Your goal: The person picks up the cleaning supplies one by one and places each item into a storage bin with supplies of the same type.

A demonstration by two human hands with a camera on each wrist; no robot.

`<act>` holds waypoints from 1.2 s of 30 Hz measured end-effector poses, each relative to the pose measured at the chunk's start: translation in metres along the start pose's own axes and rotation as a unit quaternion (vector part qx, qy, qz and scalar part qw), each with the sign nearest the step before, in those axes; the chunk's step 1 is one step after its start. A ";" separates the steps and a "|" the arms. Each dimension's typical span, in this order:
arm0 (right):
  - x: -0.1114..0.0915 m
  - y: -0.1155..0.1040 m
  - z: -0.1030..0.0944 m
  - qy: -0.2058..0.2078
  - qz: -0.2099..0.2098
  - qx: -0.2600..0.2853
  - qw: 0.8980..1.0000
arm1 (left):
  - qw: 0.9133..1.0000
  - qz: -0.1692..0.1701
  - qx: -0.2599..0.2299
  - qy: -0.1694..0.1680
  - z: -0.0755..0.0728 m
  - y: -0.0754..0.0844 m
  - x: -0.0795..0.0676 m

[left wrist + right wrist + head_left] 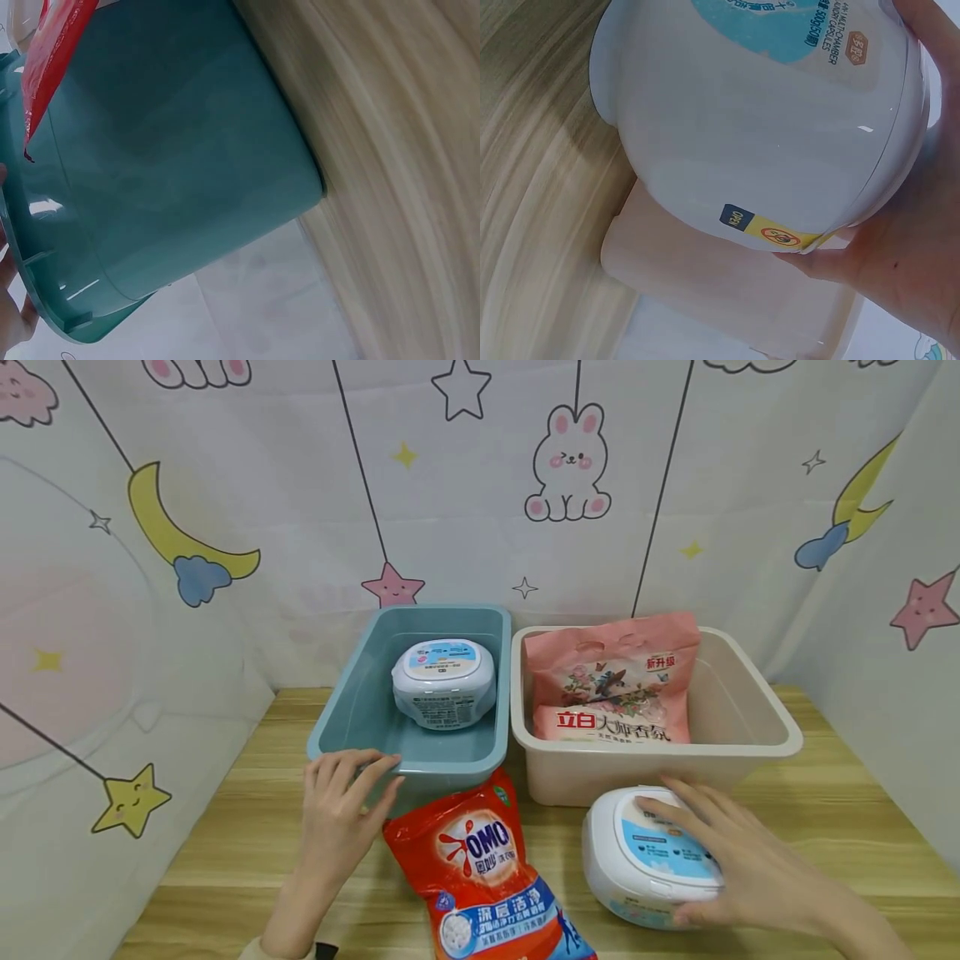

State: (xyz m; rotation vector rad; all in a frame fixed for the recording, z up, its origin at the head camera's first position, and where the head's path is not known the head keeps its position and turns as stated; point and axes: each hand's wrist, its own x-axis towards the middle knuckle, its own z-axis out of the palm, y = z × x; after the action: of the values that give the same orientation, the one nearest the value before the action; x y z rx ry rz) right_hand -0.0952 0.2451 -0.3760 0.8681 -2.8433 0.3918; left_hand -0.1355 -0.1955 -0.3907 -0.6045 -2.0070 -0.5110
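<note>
My right hand grips a white laundry capsule tub with a blue label. In the right wrist view, the thumb lies along the tub's lid edge, next to a yellow "OPEN" sticker. My left hand is at the front left corner of a blue-green plastic bin, fingers loosely bent with the fingertips right at the rim. Inside that bin sits a second white capsule tub. A red OMO detergent bag lies between the hands, its top edge leaning against the bin's front.
A beige bin stands right beside the blue-green one, holding a pink detergent bag. Both bins are on a wood-grain table. Behind them hangs a white curtain printed with stars, moons and rabbits.
</note>
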 end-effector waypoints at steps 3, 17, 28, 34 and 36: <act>0.002 0.000 -0.001 -0.003 -0.003 -0.010 1.000 | 1.000 -0.002 0.002 -0.001 0.000 0.001 0.000; 0.008 -0.003 -0.004 -0.033 -0.001 -0.028 0.999 | 1.000 -0.010 0.008 -0.007 -0.001 0.002 0.000; 0.009 -0.001 -0.001 -0.028 -0.010 -0.039 0.999 | 1.000 -0.002 0.003 -0.001 0.000 0.001 0.000; 0.009 0.001 0.000 -0.016 -0.025 -0.052 0.998 | 1.000 -0.004 0.006 -0.004 0.000 0.001 0.000; 0.010 0.002 0.000 -0.015 -0.027 -0.055 0.998 | 1.000 -0.005 0.005 -0.005 0.000 0.002 0.000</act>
State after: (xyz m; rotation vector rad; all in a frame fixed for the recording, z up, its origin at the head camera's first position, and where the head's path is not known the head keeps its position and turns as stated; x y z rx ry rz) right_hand -0.1042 0.2414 -0.3743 0.9335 -2.8301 0.2152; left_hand -0.1344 -0.1943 -0.3904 -0.5927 -2.0222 -0.5041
